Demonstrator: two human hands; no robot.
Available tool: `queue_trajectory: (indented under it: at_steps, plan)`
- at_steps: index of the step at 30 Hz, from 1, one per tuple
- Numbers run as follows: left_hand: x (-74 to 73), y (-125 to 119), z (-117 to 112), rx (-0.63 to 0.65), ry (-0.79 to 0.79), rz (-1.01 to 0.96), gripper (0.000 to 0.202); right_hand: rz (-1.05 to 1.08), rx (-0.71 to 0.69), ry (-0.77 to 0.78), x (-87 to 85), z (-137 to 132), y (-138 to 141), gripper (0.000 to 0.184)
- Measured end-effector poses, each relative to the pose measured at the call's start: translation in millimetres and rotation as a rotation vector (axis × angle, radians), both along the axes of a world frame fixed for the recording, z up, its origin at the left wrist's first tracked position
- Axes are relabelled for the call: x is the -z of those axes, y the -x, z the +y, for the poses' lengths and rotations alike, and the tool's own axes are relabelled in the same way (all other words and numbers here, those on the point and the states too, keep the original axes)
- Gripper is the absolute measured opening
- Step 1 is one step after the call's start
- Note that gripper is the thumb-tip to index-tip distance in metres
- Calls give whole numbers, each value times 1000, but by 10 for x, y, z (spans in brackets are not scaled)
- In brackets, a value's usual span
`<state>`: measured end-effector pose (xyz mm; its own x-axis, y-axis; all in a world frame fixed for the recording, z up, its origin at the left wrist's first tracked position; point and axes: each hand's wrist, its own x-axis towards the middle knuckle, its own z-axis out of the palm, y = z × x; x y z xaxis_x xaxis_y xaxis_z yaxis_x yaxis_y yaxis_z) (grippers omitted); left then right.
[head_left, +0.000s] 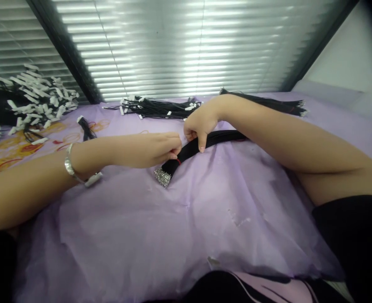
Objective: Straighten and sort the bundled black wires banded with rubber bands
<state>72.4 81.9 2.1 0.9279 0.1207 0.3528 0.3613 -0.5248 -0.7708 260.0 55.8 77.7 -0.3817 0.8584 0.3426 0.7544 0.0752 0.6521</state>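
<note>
A thick bundle of black wires (222, 137) lies across the purple sheet, its near left end showing many silvery metal terminals (163, 177). Close to that end a red band (178, 161) goes round the wires. My left hand (156, 149), with a silver bracelet on its wrist, is closed in a pinch at the band. My right hand (203, 123) reaches over the bundle from above and grips it a little further right, thumb on the near side. The bundle's far right end is hidden behind my right forearm.
Black wires with white connectors (160, 107) lie along the window blinds (186, 50). Another black wire bundle (277, 104) rests at back right. A big heap of white connectors (39, 94) fills the left, near red and yellow bands (31, 148). Purple sheeting (135, 235) covers the table.
</note>
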Motion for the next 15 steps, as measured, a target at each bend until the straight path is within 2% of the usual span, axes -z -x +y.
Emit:
queue_trajectory:
  at_steps: [10,15]
  plan:
    - [-59,54,37,62,194,2,19,10,-40,70,-5,-20,-25,41]
    - [-91,38,96,105,195,-1,17,-30,-20,54,-1,-25,-25,40]
